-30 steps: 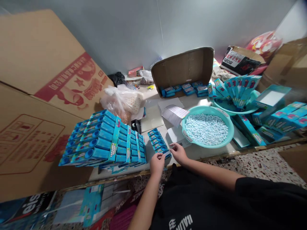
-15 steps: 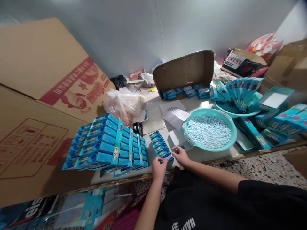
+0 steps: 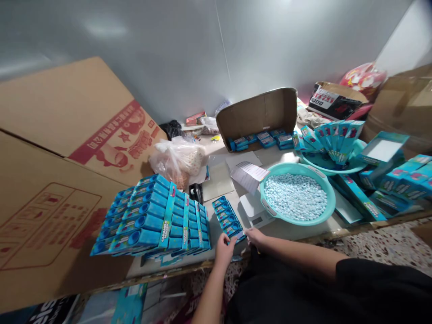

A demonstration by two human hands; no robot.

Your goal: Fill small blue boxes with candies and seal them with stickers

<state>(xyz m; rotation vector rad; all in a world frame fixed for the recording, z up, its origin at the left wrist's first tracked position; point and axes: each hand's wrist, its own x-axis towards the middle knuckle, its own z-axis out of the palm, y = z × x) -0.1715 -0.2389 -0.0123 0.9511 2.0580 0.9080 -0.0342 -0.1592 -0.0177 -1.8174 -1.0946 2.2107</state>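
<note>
While one large brown carton (image 3: 97, 180) fills the left end, one stack of blue boxes (image 3: 153, 220) stands beside it on the bench (image 3: 303, 231); three lettered bands cross its front, but the overlapping boxes defy a sure count. Behind sit one black bag (image 3: 171, 129) and one translucent bag (image 3: 184, 155).

Next comes one blue pack (image 3: 226, 215), lying flat near the bench's front edge and showing five round caps in a row. One left hand (image 3: 225, 249) is at its near end, fingers curled inward; I cannot tell whether they grip it. One right hand (image 3: 255, 236) is just right of the same end, its fingers bent; what they hold, if anything, I cannot tell.

Beyond that hand are one white scale (image 3: 249, 206) and one printed sheet (image 3: 248, 174). Further right stand two turquoise basins, one with uncountable pale pellets (image 3: 297, 195), the other bearing a fan of about six blue packets (image 3: 339, 137).
</note>
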